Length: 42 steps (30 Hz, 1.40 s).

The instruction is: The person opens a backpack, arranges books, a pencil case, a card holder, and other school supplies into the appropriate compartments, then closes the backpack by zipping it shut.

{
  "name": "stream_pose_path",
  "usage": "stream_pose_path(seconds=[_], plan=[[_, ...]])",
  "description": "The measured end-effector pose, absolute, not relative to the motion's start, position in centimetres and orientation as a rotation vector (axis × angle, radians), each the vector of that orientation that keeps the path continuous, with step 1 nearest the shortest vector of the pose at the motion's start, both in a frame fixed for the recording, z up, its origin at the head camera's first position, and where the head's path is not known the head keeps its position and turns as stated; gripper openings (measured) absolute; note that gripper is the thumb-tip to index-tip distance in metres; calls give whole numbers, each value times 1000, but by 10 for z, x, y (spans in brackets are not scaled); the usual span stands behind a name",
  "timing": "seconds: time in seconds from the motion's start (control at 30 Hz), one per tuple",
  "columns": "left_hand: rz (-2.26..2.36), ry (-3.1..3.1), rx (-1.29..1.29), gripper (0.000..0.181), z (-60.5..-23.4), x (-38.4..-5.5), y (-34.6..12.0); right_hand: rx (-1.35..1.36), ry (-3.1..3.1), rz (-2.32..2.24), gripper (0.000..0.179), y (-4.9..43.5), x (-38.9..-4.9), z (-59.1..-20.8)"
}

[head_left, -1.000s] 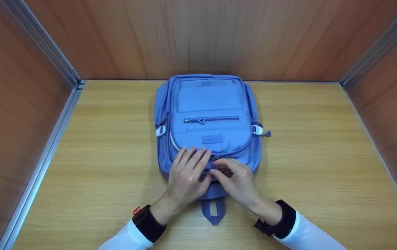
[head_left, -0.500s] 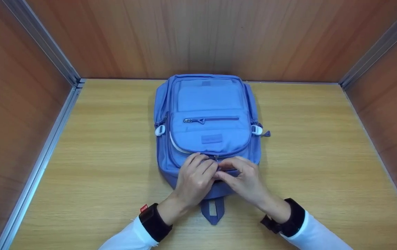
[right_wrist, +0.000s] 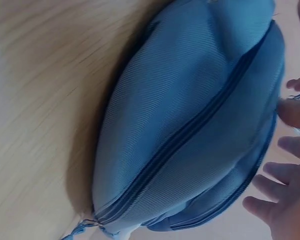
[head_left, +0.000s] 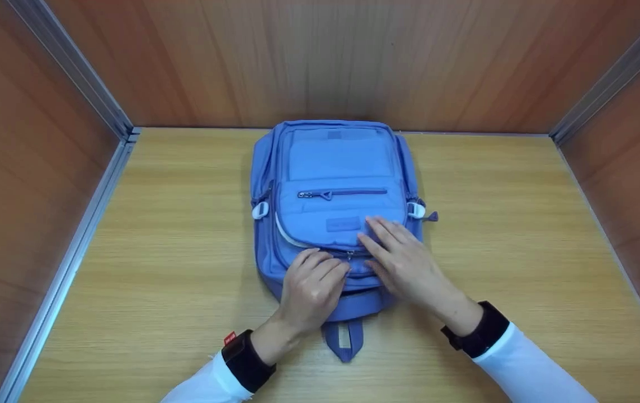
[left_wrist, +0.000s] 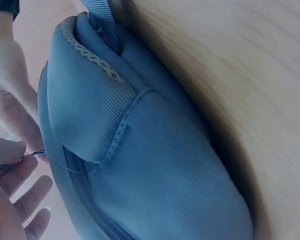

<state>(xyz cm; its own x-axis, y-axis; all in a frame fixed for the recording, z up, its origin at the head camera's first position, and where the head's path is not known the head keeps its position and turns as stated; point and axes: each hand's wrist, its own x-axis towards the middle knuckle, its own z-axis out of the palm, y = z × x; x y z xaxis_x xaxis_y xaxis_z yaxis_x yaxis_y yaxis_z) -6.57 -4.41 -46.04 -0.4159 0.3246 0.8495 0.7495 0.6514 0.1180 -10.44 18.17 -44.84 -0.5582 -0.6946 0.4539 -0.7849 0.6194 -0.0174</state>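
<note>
A blue backpack (head_left: 342, 159) lies front side up on the table, its grab loop (head_left: 344, 347) toward the person. At its near end my left hand (head_left: 313, 288) pinches a zipper pull (left_wrist: 38, 152) between thumb and finger, as the left wrist view shows. My right hand (head_left: 404, 263) rests on the lower right of the front pocket, fingers spread and nearly straight, beside the curved zipper. On the pocket's left side a pale strip (head_left: 289, 235) shows along that zipper. In the right wrist view the fingers (right_wrist: 272, 187) lie by the pocket's edge.
The wooden table (head_left: 186, 224) extends on both sides of the backpack. A wood-panel wall (head_left: 331, 61) stands close behind it, with metal-framed side walls left and right. White buckles (head_left: 260, 210) and a dangling pull (head_left: 431, 216) are on the bag's sides.
My left hand has shifted right and curled its fingers at the zipper. My right hand has let go of its pinch there, spread its fingers and moved up and right onto the pocket.
</note>
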Motion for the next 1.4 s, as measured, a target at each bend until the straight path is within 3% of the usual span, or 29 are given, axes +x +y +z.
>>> stream_pose_path(seconds=[0.33,0.8,1.4], plan=[[-765,-2099,-734,10,-458,-63,-54,1223,-2248,300,40,188,-112,-456],[-759,-2187,-467,12,-464,-70,-109,1229,-2236,378,28,192,-113,-459],[-618,-2376,-203,7,-457,-119,-150,1230,-2223,418,25,188,-116,-458]])
